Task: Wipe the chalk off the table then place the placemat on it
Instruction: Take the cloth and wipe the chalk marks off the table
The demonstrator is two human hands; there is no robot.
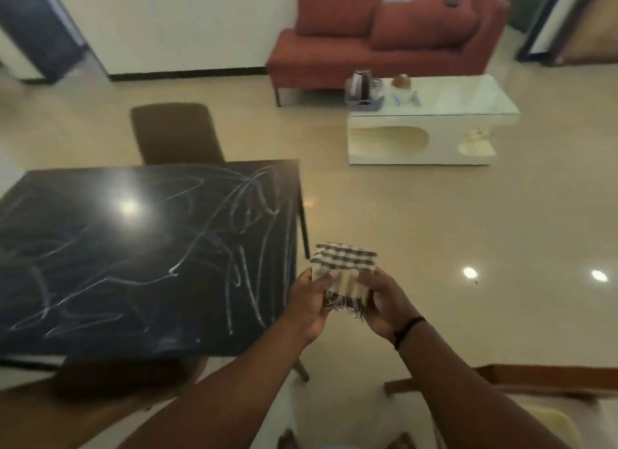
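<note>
both hands hold a folded checked cloth between them over the floor, just right of the tabletop's corner: the left hand grips its left edge, the right hand its right, fingers curled round it, frayed fringe hanging below. the dark tabletop to the left is scrawled with white chalk lines. beyond stand a brown chair, a white coffee table carrying what may be a kettle, and a red sofa.
</note>
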